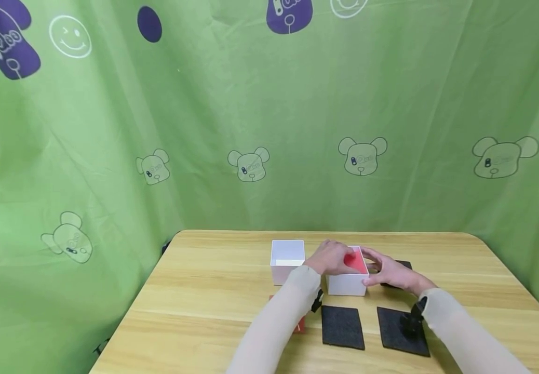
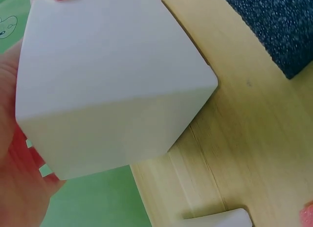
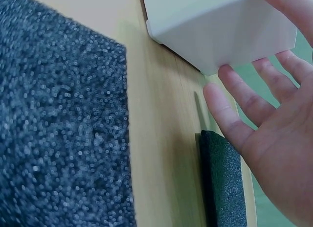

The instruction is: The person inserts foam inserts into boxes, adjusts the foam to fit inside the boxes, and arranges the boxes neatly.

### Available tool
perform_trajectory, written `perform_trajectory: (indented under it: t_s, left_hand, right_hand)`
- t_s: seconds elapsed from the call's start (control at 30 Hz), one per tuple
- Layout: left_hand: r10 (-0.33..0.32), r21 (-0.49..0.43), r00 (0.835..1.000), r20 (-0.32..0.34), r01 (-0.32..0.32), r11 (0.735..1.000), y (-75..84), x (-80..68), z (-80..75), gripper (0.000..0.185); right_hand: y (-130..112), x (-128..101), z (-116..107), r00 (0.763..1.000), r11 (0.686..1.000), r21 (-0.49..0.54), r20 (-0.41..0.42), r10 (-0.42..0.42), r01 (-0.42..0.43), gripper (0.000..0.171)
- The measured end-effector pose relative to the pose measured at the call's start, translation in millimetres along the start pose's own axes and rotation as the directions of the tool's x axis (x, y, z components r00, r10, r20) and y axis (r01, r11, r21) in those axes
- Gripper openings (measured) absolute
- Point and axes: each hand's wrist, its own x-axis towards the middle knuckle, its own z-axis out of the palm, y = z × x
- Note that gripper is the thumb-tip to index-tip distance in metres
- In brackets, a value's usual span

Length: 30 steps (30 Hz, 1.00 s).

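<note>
A white open box point(image 1: 346, 284) with a red inside point(image 1: 356, 263) stands on the wooden table point(image 1: 213, 291). My left hand point(image 1: 330, 258) lies over its left rim and grips it. In the left wrist view the palm point(image 2: 19, 188) lies against the wall of the box point(image 2: 112, 80), with a fingertip at its top edge. My right hand point(image 1: 388, 272) is at the box's right side. In the right wrist view its straight fingers point(image 3: 264, 124) touch a corner of the box point(image 3: 220, 26).
A second white open box point(image 1: 287, 259) stands just to the left. Two black foam pads point(image 1: 341, 326) point(image 1: 401, 331) lie near the front, a third point(image 1: 405, 265) behind my right hand. A red piece point(image 1: 300, 325) shows under my left forearm. A green curtain hangs around the table.
</note>
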Motion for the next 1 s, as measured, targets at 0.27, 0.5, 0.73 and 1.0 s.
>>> perform_trajectory:
  t_s: [0.27, 0.5, 0.73, 1.0]
  left_hand:
    - [0.013, -0.041, 1.000, -0.001, -0.013, 0.999, -11.8, -14.3, -6.8, 0.054]
    - [0.043, -0.127, 0.997, -0.062, -0.051, 0.991, -35.3, -42.6, -23.8, 0.053]
    - [0.059, -0.174, 0.992, -0.108, -0.077, 0.982, -54.2, -77.7, -27.9, 0.049]
    - [0.111, -0.169, 0.976, -0.188, -0.144, 0.975, -65.9, -115.5, -29.6, 0.051]
  right_hand:
    - [6.6, 1.9, -1.2, 0.999, 0.999, -0.033, -0.017, 0.039, -0.040, 0.093]
    - [4.7, 3.5, -1.4, 0.999, 0.999, -0.019, -0.024, 0.045, -0.045, 0.096]
    - [2.0, 1.5, -1.8, 0.999, 0.999, -0.032, -0.022, 0.036, -0.037, 0.097]
    - [-0.9, 2.8, -0.9, 0.999, 0.998, -0.045, -0.019, 0.045, -0.045, 0.097]
